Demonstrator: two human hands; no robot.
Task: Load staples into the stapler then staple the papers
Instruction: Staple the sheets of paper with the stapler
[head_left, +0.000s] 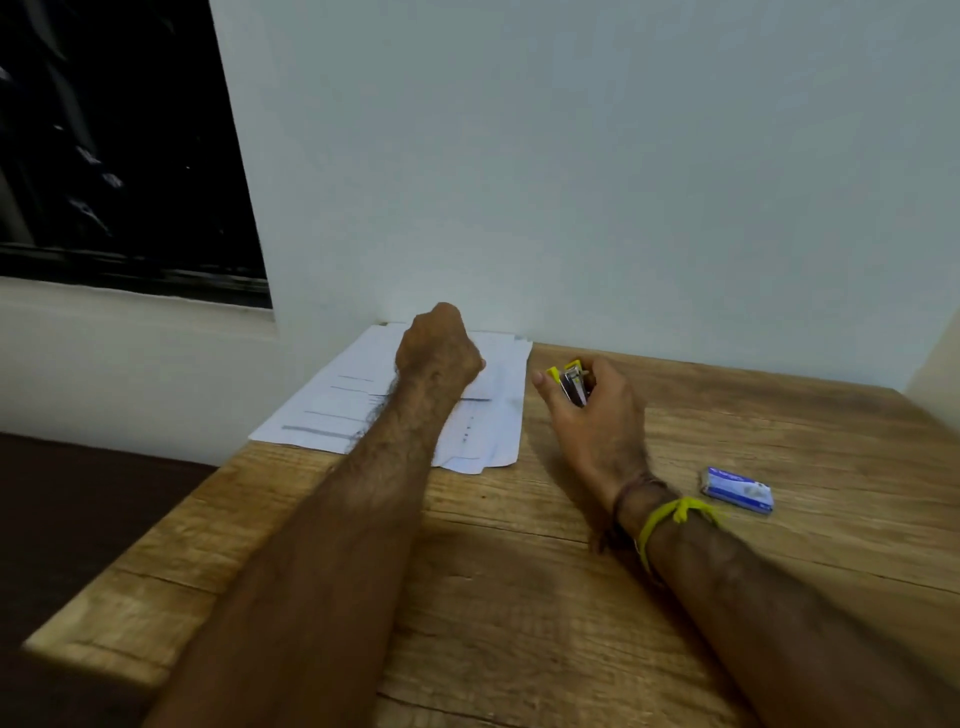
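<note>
Gripping the stapler (573, 383), your right hand (597, 415) hovers beside papers (483, 415) at the table's (519, 597) far-left corner; your fisted left hand (439, 348) is over them, staple box (736, 490) near the right edge.

A: Where are the hands?

B: The left hand (439, 345) is curled into a fist over the papers (363, 400), which lie at the far left corner of the wooden table (519, 597) against the pale wall (571, 182). The right hand (597, 415) grips a small yellow stapler (571, 382) just right of the sheets.

A: Anything else?

B: A blue staple box (736, 490) lies flat beside the right wrist, which wears a yellow thread (670, 514). A dark window (114, 145) sits upper left.
</note>
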